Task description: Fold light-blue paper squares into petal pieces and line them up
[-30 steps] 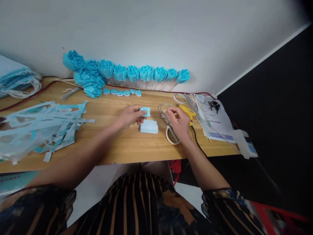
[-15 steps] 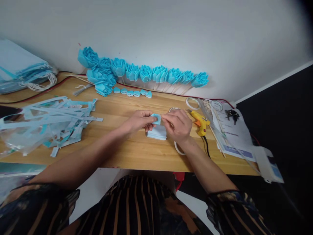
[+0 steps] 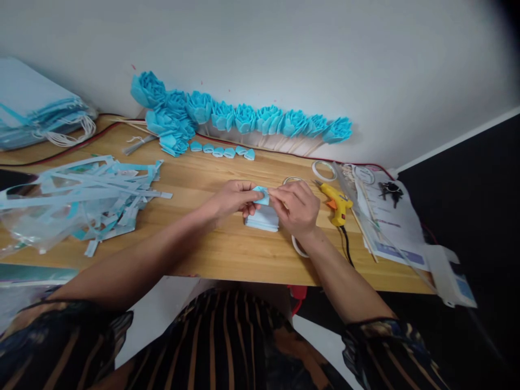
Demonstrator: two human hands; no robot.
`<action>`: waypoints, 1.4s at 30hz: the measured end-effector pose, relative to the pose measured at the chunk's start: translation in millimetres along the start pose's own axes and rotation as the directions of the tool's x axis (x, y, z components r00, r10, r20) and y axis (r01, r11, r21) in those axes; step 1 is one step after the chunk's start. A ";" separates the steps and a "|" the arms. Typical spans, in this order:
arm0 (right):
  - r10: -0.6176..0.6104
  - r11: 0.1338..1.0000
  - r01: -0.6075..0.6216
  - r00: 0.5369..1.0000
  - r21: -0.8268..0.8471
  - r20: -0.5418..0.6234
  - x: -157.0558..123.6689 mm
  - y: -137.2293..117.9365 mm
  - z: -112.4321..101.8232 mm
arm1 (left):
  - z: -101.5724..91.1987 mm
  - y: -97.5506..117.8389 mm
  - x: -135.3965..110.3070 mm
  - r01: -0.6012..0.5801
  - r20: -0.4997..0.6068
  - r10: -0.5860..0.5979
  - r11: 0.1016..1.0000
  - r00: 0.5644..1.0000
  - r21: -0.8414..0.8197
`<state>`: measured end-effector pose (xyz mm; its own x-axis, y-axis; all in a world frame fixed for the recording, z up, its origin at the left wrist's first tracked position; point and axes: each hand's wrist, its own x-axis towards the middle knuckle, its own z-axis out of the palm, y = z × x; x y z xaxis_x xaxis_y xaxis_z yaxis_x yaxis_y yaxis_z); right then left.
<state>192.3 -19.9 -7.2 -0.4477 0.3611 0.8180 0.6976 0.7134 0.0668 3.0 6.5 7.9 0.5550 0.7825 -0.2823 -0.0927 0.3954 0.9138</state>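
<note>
My left hand point(image 3: 231, 199) and my right hand point(image 3: 296, 208) meet over the middle of the wooden table point(image 3: 211, 249). Both pinch one small light-blue paper square point(image 3: 261, 195) between their fingertips, and it looks partly folded. Just below it lies a small stack of the same blue paper squares point(image 3: 263, 219), partly under my right hand. White-handled scissors point(image 3: 296, 246) lie under my right wrist, mostly hidden.
A row of blue paper flowers point(image 3: 244, 119) leans on the wall, with several small folded blue pieces point(image 3: 221, 151) in front. A heap of blue paper strips point(image 3: 81, 197) lies left. To the right are a yellow glue gun point(image 3: 335, 201), tape rolls point(image 3: 324, 170), papers and keys point(image 3: 388, 188).
My right hand left the scissors and came left to join my left hand on the blue square. The square went from flat to partly folded. The camera view shifted.
</note>
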 end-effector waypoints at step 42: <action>0.459 0.807 -0.517 0.854 0.287 0.247 -0.1 0.6 -1.5 | -10.8 -2.9 5.9 -0.100 -0.081 0.130 0.947 0.988 0.304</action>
<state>193.6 -20.4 -6.4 -0.2000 0.7837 0.5880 0.6336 0.5612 -0.5325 -2.4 15.2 0.5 0.4698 0.8635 -0.1835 0.1081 0.1500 0.9827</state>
